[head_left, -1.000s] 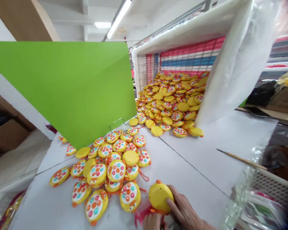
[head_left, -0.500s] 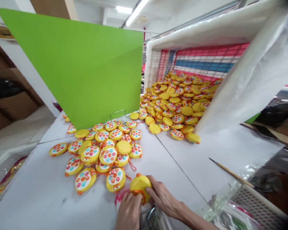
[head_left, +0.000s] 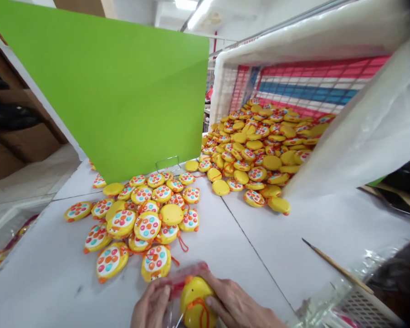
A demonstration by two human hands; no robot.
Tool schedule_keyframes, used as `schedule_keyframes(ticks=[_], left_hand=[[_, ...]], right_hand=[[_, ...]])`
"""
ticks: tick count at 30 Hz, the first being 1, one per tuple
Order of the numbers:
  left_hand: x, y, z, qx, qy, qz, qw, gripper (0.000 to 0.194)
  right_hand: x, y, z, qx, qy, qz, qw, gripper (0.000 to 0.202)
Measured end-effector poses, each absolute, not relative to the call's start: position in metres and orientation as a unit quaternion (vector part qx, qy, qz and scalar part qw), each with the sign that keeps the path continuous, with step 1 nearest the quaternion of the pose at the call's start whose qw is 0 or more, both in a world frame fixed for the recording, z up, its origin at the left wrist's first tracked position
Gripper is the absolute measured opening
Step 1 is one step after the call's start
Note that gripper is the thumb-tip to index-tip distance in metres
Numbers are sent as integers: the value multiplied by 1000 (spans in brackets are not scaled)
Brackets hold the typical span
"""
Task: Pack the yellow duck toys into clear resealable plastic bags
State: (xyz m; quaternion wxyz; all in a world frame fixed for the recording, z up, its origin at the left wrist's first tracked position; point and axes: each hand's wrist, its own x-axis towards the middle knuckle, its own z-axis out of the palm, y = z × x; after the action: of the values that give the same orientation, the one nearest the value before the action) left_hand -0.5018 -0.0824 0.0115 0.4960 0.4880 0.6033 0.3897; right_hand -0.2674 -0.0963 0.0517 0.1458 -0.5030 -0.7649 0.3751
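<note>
My right hand (head_left: 237,303) grips a yellow animal-shaped toy (head_left: 196,291), its plain back facing up and an orange cord lying across it. A clear plastic bag (head_left: 184,278) with a pinkish-red top edge is pinched in my left hand (head_left: 151,304), just left of the toy. The toy overlaps the bag's mouth; how far inside it lies, I cannot tell. Beyond my hands is a loose pile of the same toys (head_left: 146,225), many with white faces covered in coloured dots.
A green board (head_left: 123,91) stands upright behind the pile. At right, a tipped white-lined crate (head_left: 220,91) spills many more toys onto the white table (head_left: 259,237). A thin brush-like stick (head_left: 338,266) lies near the right edge, above a white plastic basket (head_left: 369,307).
The bag's red-edged mouth has risen into view, and my left hand has moved left from the toy's cord to the bag. The toy has come lower, nearer me. The view has shifted slightly.
</note>
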Motion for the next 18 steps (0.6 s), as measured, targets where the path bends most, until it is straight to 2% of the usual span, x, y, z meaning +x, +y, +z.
schedule_keyframes(ticks=[2, 8, 12, 15, 18], left_hand=[[-493, -83, 15, 460, 586, 372, 553, 41], [-480, -74, 18, 433, 548, 379, 608, 30], [-478, -76, 15, 418, 546, 389, 613, 29], [-476, -81, 13, 436, 563, 385, 587, 31], [-478, -84, 15, 458, 586, 389, 544, 31]], right_hand=[[-269, -92, 56, -478, -780, 377, 147, 41], [-267, -72, 69, -448, -799, 386, 107, 38], [-275, -70, 65, -390, -846, 356, 72, 29], [-286, -70, 62, -355, -888, 292, 28, 36], [-299, -71, 63, -388, -893, 223, 43, 36]])
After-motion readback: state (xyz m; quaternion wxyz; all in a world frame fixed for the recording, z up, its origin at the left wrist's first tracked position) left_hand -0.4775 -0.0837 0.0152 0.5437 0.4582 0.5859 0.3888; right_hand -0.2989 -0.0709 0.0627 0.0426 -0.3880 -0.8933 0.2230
